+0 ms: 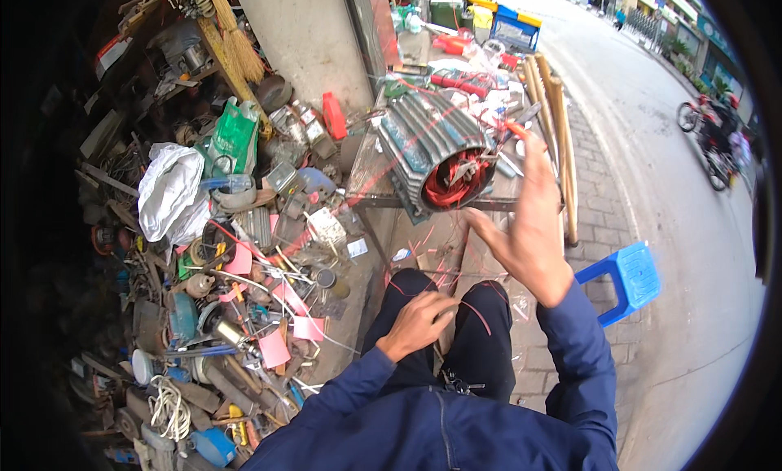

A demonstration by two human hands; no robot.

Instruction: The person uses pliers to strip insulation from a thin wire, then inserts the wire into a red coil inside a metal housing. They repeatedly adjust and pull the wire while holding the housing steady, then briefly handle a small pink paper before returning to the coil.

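A grey ribbed electric motor stator [423, 141] with red copper windings showing in its open end lies on a small metal table [368, 196] in front of me. My right hand [525, 219] is raised beside the stator's right side, fingers spread, holding nothing; a red-handled tool [515, 129] lies on the table just past its fingertips. My left hand [417, 324] rests on my knee, fingers curled loosely, with nothing visible in it. Thin red wire strands lie across my dark trousers.
A heap of scrap parts, tools, pink paper and a white bag [169, 190] covers the ground at left. Wooden poles [558, 137] lean right of the table. A blue plastic stool [631, 277] stands on the pavement. A motorbike rider [717, 137] passes on the road.
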